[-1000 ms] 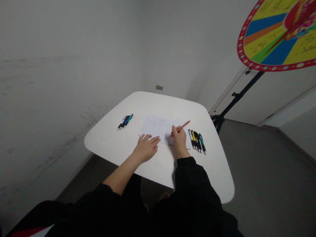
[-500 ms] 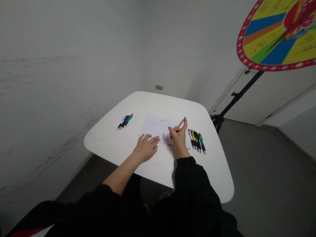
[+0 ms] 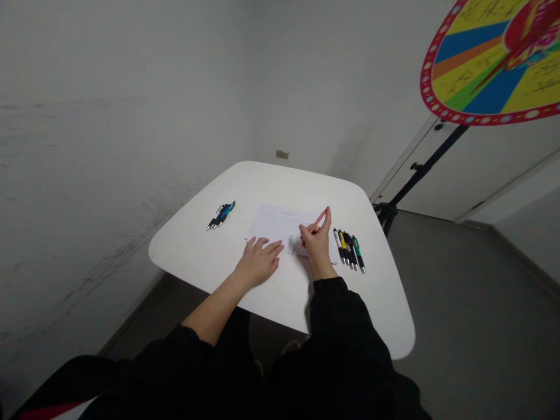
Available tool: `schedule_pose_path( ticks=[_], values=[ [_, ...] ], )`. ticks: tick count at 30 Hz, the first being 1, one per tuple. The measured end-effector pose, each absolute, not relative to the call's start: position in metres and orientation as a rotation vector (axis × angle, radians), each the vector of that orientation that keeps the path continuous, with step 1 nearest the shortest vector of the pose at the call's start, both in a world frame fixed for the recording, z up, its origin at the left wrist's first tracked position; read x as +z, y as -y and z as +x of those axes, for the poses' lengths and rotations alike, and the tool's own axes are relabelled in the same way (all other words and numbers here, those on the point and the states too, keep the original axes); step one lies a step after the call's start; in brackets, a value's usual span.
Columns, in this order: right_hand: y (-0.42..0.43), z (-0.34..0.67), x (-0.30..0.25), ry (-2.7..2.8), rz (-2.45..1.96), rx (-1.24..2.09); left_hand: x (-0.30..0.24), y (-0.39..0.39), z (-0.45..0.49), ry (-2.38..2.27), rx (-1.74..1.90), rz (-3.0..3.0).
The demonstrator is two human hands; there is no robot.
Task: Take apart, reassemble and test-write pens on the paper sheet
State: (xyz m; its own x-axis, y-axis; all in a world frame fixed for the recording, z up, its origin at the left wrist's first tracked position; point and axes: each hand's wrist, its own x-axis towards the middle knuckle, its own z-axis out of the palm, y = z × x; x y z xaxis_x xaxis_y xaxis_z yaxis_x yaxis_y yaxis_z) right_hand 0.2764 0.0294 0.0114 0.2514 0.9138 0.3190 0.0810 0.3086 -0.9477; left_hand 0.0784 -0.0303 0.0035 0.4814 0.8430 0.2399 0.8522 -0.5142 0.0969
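A white sheet of paper [image 3: 275, 223] lies on a white table [image 3: 210, 256]. My left hand [image 3: 259, 261] rests flat on the sheet's near left corner, fingers spread. My right hand [image 3: 317, 240] is closed around a red pen [image 3: 313, 224], its tip down on the paper's right part. A row of several pens [image 3: 349, 247] lies just right of my right hand. Another small bunch of pens [image 3: 221, 214] lies to the far left of the sheet.
A colourful prize wheel [image 3: 494, 58] on a black tripod stand [image 3: 413, 175] stands off the table's far right corner. A grey wall runs along the left and the back. Grey floor lies to the right.
My right hand has tilted the red pen more upright and shifted slightly left on the paper. My left hand has not moved.
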Motion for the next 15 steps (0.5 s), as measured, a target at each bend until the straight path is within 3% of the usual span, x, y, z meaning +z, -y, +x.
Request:
schedule_pose_path(
  ticks=[15],
  values=[
    [-0.0277,0.2774,0.0124,1.205,-1.162,0.730,0.0034,0.0298,0.0784,1.531,-0.402,-2.688]
  ],
)
